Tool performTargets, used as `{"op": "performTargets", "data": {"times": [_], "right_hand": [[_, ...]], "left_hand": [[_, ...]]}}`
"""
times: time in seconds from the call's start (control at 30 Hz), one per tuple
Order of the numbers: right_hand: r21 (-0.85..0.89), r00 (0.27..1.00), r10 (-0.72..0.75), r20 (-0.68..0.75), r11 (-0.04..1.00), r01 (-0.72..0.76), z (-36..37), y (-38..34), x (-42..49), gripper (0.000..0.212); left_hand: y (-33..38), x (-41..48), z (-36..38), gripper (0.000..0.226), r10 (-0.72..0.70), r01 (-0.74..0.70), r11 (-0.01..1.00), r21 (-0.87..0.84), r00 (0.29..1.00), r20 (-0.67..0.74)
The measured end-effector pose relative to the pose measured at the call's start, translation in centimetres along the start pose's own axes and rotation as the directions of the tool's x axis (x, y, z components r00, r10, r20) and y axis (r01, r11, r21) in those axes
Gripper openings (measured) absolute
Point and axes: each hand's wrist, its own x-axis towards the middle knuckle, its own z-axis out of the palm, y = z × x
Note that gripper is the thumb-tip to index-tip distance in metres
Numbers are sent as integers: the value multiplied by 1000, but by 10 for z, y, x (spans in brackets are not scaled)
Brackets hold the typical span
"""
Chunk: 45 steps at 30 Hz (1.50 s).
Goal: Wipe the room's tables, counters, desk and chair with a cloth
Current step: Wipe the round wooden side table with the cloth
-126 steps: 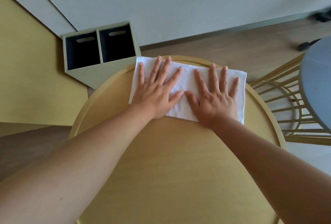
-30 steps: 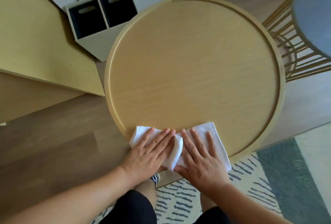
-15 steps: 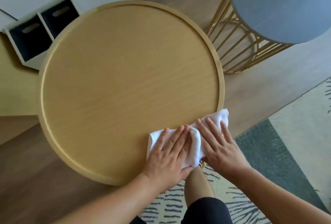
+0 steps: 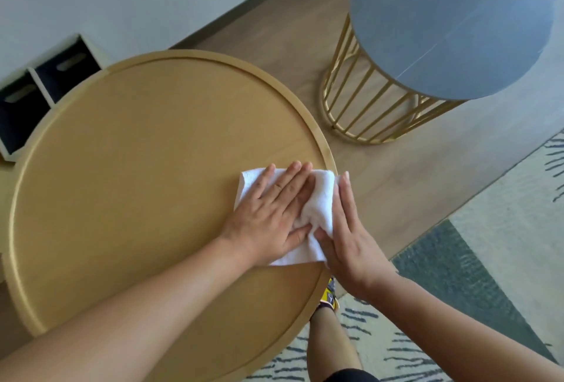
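- The left hand (image 4: 268,216) is lying flat on the white cloth (image 4: 320,198), fingers straight and close together, pressing it down onto the round wooden table (image 4: 137,183); nothing is curled round the fabric.
- The right hand (image 4: 348,235) is lying just beside the left one, its straight fingers running along the cloth's outer edge and its thumb touching the bunched middle fold; it is pressing rather than gripping.
- The cloth is sitting at the table's right edge, just inside the raised rim (image 4: 317,134), partly folded, with a ridge of fabric standing up between the two hands.
- Part of the cloth is showing beyond the left hand's fingertips, towards the table's centre, and another part is showing below the left hand's thumb.
- Both bare forearms are reaching across the near part of the table from the bottom of the view.
- A second round table with a grey-blue top (image 4: 451,21) and a gold wire base (image 4: 366,107) is standing on the wooden floor, apart from the wooden table, beyond its right rim.
- A pale storage box with two dark compartments (image 4: 42,88) is standing behind the wooden table's far left rim, against the wall.
- A patterned rug (image 4: 503,244) is lying on the floor to the right of the wooden table, and a leg with a shoe (image 4: 329,296) is showing just below its near right rim.
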Motion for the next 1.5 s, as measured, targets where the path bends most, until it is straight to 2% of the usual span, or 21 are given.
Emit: {"op": "performTargets", "data": {"times": [0.07,0.17,0.23,0.3,0.37,0.43,0.57,0.67,0.77,0.87,0.97,1.03,1.17,1.3,1.5], "right_hand": [[98,990,138,-41,986,-134,1,-7,22,73],[155,945,321,-60,939,-308,-2,-9,56,76],[186,924,378,-59,913,-362,-8,-7,78,74],[196,920,388,-52,908,-371,-15,-7,103,60],[150,928,369,-44,921,-359,-21,-8,128,41],[41,940,340,-38,940,-338,-24,-9,152,33],[-245,970,241,-27,939,-241,-23,-9,202,40],[-485,985,154,72,869,-100,-18,-10,238,46],[-441,984,155,89,892,-101,-12,-22,275,50],[-487,981,132,139,872,-48,-2,-34,304,61],[-482,992,108,65,874,-63,11,-54,327,49],[-521,999,34,32,853,-13,23,-69,340,46],[-555,994,-80,70,825,105,50,-99,363,42],[-549,988,-120,100,821,155,80,-129,384,41],[-618,976,-163,142,756,216,121,-168,396,44]], "left_hand": [[-18,17,4,75,-13,13,1000,21,1000,2],[-43,41,8,75,-51,51,998,43,999,7],[-58,56,11,74,-77,76,997,19,997,18],[-71,69,13,73,-103,104,994,-18,994,31],[-86,79,14,70,-145,146,988,-58,989,29],[-102,87,14,67,-191,194,975,-108,981,40],[-140,97,15,67,-277,292,940,-176,955,103],[-169,96,17,68,-353,367,910,-191,930,107],[-198,89,21,71,-433,447,874,-188,894,114],[-226,80,25,65,-507,520,833,-187,854,116],[-250,66,28,60,-570,580,796,-171,814,107],[-266,53,30,55,-608,615,772,-161,788,92],[-294,24,32,47,-677,677,726,-119,735,52],[-318,-16,33,44,-739,736,662,-139,672,39],[-332,-73,26,39,-807,794,579,-186,590,7]]}}
